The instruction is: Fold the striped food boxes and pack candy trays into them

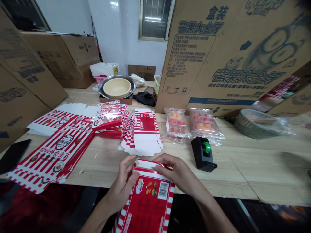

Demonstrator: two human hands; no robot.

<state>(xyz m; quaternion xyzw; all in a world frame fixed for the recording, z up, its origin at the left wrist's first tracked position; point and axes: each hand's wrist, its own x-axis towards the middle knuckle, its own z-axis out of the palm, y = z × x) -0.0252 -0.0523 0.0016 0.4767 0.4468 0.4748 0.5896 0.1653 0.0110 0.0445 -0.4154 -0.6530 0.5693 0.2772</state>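
Left of the black tape dispenser (200,157) and nearer the wearer, the red-and-white box (150,204) is held between the left hand (125,183), fingers closed on its left edge near the top, and the right hand (178,171), which pinches its top end. Beyond the dispenser lie 2 piles of clear packs (178,124); farther left of it, flat cartons (147,127) are fanned out, and to its right stands the green basket (250,129).
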